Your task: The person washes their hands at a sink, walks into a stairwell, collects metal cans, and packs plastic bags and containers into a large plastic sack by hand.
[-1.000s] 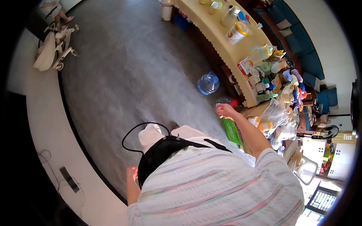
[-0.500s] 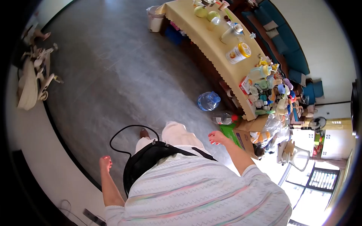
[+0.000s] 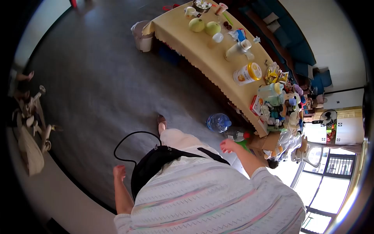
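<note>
My left hand hangs at my left side, away from any object. Its fingers are loosely bent, with nothing visible in them. My right hand is held in front of my right hip, half curled and holding nothing I can see. Beyond the right hand, on the floor, are a large blue-tinted water bottle and a clear bottle with a red cap; the hand touches neither. A black bag rests across my front, and its looped strap sticks out to the left.
A long table with a yellow cloth runs along the right, bearing a tin, green melons, jugs and bottles. A bin stands at its far end. A cardboard box sits near me; a white wheeled item is at left.
My view has shifted as I step: one shoe now shows further forward. The table and bottles sit lower in view. Both hands have swung slightly and remain without objects.
</note>
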